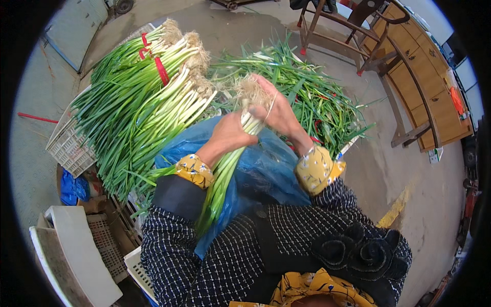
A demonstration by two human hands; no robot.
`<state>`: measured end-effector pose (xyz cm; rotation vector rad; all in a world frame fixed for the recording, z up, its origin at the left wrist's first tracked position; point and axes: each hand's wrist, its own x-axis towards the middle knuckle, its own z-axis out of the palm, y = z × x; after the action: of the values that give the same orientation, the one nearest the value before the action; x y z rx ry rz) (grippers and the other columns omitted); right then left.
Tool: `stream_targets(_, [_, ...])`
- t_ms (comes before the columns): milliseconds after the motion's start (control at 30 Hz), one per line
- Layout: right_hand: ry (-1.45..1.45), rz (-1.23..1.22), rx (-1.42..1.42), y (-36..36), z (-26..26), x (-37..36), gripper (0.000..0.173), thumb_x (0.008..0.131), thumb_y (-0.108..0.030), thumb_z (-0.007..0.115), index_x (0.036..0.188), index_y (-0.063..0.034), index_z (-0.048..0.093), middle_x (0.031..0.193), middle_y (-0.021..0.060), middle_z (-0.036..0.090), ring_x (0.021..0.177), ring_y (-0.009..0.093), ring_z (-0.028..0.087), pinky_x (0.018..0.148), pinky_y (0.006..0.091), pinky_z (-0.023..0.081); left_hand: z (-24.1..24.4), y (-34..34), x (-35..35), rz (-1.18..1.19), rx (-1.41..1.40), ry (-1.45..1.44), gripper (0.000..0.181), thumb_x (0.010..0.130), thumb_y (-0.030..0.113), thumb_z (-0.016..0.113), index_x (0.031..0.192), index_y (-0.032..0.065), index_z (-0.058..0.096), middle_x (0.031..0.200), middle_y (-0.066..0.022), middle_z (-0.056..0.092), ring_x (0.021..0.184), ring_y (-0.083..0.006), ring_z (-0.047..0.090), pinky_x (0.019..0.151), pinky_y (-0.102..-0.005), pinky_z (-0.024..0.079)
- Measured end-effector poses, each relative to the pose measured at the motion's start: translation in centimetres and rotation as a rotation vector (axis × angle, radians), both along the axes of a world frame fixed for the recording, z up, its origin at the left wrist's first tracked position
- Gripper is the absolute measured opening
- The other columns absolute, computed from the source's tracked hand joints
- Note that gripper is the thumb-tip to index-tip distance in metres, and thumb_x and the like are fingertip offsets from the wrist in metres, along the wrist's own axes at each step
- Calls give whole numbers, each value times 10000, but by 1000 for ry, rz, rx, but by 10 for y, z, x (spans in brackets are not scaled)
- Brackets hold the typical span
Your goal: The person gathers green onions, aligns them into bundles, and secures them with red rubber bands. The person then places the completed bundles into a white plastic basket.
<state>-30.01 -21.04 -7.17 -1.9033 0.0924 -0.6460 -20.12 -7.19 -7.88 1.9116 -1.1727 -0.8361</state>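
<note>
My left hand (231, 132) is closed around the pale stalks of a bunch of green onions (229, 165), below the roots. Its leaves hang down toward my lap, over a blue plastic sheet (264, 169). At the root end, my right hand (277, 105) is cupped against the tangled roots (247, 90), thumb on the front of the stalks. To the left lies a big heap of green onions (130, 103), roots pointing up and right, some bundled with red ties (161, 71). Loose green leaves (318, 103) are piled beyond my right hand.
A white plastic crate (73, 147) supports the heap. At lower left stand a white box-like object (78, 245) and another crate (107, 240). A wooden chair (345, 28) and a wooden cabinet (431, 76) are at upper right. A red strip (37, 117) lies on the left.
</note>
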Motion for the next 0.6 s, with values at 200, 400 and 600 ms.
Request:
stream_targets(200, [328, 206, 202, -24, -7, -20, 377, 768, -185, 704, 1100, -21, 634, 948, 43, 669, 843, 98, 598, 777, 261, 488, -22, -11, -24, -70, 135, -139, 545, 558, 301, 750, 1031, 71, 607, 946, -163, 653, 886, -312, 628, 776, -375, 492])
stream_targets(400, [416, 143, 246, -25, -20, -19, 293, 778, -92, 649, 1055, 5, 633, 961, 45, 656, 851, 89, 593, 761, 241, 490, -54, -17, -5, -285, -176, 363, 604, 679, 322, 783, 1169, 52, 555, 1071, -83, 615, 961, -168, 575, 860, -286, 446])
stream_targets(600, [271, 165, 285, -24, -36, -19, 326, 761, -102, 659, 1071, -6, 625, 970, 40, 652, 879, 110, 590, 802, 261, 475, -42, -26, -11, -75, -198, 713, 717, 887, 613, 401, 1311, 37, 444, 1233, -115, 520, 1099, -178, 501, 952, -298, 388])
